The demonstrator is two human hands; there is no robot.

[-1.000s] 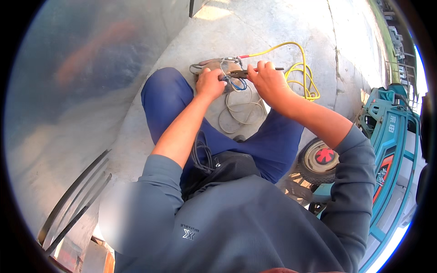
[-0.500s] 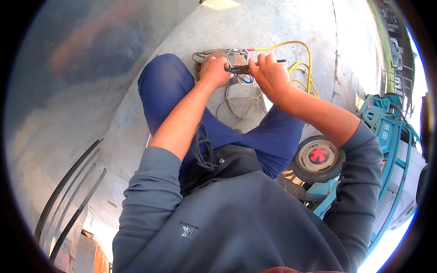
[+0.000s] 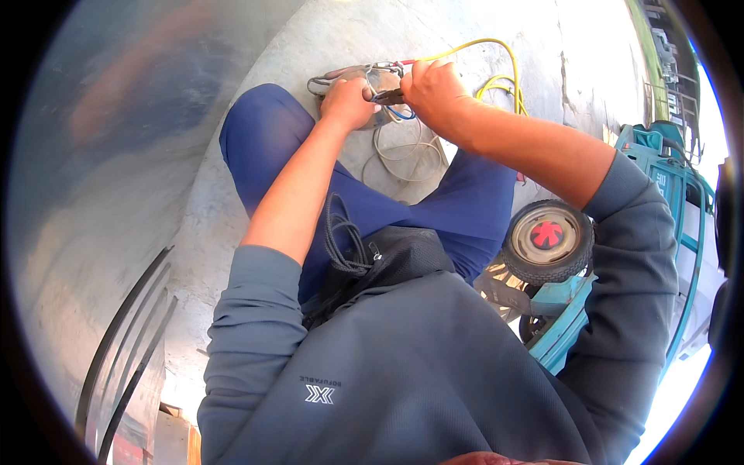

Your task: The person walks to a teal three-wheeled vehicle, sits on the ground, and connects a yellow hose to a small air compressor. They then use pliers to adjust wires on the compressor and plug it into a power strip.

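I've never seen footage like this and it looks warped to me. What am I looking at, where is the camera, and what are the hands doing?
The camera sits on a person's head and looks down, so you see their grey top, blue trousers and both forearms. The wide lens bends the edges.

The left hand grips a small grey device resting at the knees. The right hand holds a dark tool against it, where thin wires come out. I cannot tell what kind of tool it is.

On the concrete floor lie a yellow cable and a loop of pale cord. A teal cart with a wheel stands to the right.

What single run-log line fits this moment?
left hand: on grey wires | right hand: gripping pliers | yellow cable: on concrete
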